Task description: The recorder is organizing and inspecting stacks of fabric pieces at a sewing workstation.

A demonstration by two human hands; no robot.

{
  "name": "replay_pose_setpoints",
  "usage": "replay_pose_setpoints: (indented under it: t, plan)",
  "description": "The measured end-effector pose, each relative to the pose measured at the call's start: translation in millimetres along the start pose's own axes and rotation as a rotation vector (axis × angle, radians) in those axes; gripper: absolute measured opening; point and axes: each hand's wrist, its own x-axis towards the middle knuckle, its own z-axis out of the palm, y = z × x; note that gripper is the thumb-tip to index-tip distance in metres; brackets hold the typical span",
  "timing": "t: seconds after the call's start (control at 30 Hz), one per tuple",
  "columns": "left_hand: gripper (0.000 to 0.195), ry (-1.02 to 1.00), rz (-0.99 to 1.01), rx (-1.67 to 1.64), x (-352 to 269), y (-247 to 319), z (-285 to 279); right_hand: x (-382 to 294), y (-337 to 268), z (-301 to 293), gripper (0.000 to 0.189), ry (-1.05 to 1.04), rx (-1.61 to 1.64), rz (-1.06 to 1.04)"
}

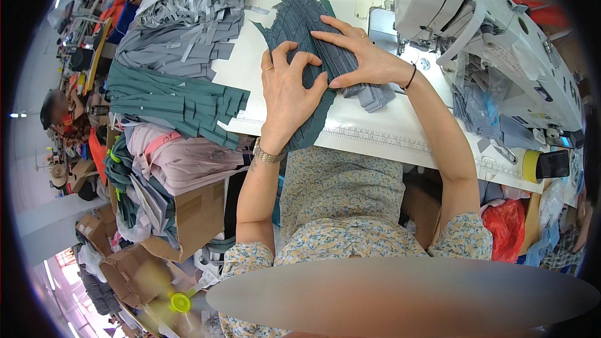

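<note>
A stack of dark blue-grey fabric strips [293, 23], streaked in texture, lies on the white sewing table under both hands. Dark green fabric [312, 131] shows beneath it and runs past the table's front edge. My left hand [291, 84] rests on the stack with bent fingers, thumb and forefinger close together; whether they pinch a layer is hidden. To its right, my right hand [366, 56] lies across the strips with fingers spread and thumb near the left hand's thumb. Several lighter grey strip ends [375, 97] fan out below the right palm.
A white sewing machine [469, 23] stands at the right. Green strips [173, 101], grey strips [169, 51] and thin pale strips [192, 2] lie at left. Below them is a pink fabric bundle [183, 159] by a cardboard box [199, 218]. A ruler scale [375, 137] lines the front edge.
</note>
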Motion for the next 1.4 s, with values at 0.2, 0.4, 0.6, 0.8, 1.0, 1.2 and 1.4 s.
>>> replay_pose_setpoints:
  t: [0.2, 0.4, 0.6, 0.8, 1.0, 1.2, 1.4]
  plan:
    - [0.023, -0.004, -0.007, -0.005, -0.8, -1.1, 0.0, 0.0, -1.1, -0.8, 0.092, 0.001, -0.005, -0.003]
    - [0.024, 0.003, 0.007, -0.047, -0.8, -6.4, 2.9, 0.9, -5.3, 1.0, 0.088, 0.005, -0.005, 0.006]
    - [0.024, 0.003, 0.01, -0.012, -0.9, -5.2, 4.0, -0.1, -4.0, 1.9, 0.089, 0.026, -0.024, 0.0]
    - [0.024, 0.006, 0.041, -0.051, -0.3, -7.4, 4.0, -0.4, -3.9, 2.5, 0.09, 0.02, -0.009, 0.006]
    - [0.024, 0.015, 0.035, 0.035, 1.8, -1.5, 6.1, 0.2, -5.4, 1.2, 0.093, 0.015, 0.018, 0.008]
    - [0.026, 0.007, 0.034, 0.034, 2.2, -2.9, 5.1, 0.2, -3.7, 1.3, 0.094, 0.01, 0.023, 0.007]
    - [0.025, -0.002, 0.025, 0.012, 1.6, -2.9, 3.3, 0.8, -0.4, 0.8, 0.094, 0.015, 0.037, -0.006]
